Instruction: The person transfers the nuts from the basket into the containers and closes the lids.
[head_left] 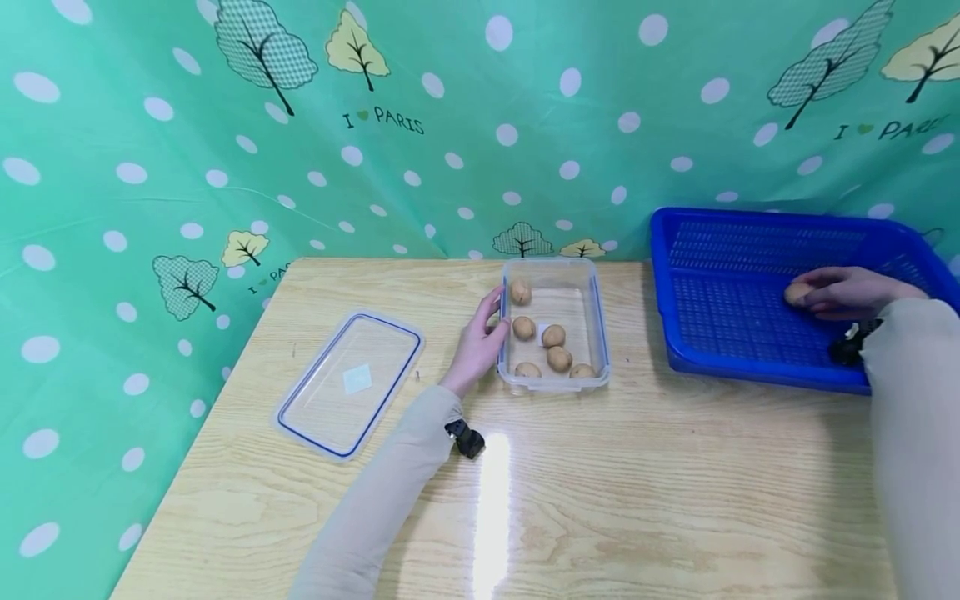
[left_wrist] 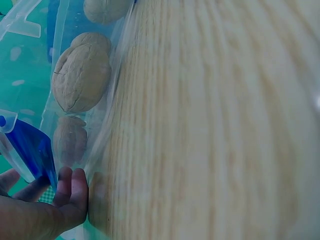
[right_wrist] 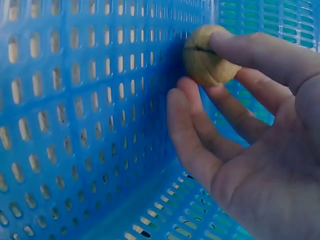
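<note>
My right hand (head_left: pixel 855 292) is inside the blue plastic basket (head_left: pixel 678 360), pinching a walnut (right_wrist: pixel 207 57) between thumb and fingertips; its other fingers curl loosely below. The walnut is round and tan with a dark seam. My left hand (head_left: pixel 476 343) rests against the left side of a clear food container (head_left: pixel 551 385), fingertips at the rim and along the outer wall. Several walnuts (head_left: pixel 558 359) lie spread inside that container, mostly toward its near end. Through the wall, the left wrist view shows a wrinkled walnut (left_wrist: pixel 81 80) close to the fingers.
A clear lid (head_left: pixel 360 337) with a blue seal and a pale square sticker (head_left: pixel 357 379) lies at the left of the wooden table (head_left: pixel 637 500). Behind the table hangs a green curtain (head_left: pixel 450 100) with white dots and trees. The basket stands at the back right.
</note>
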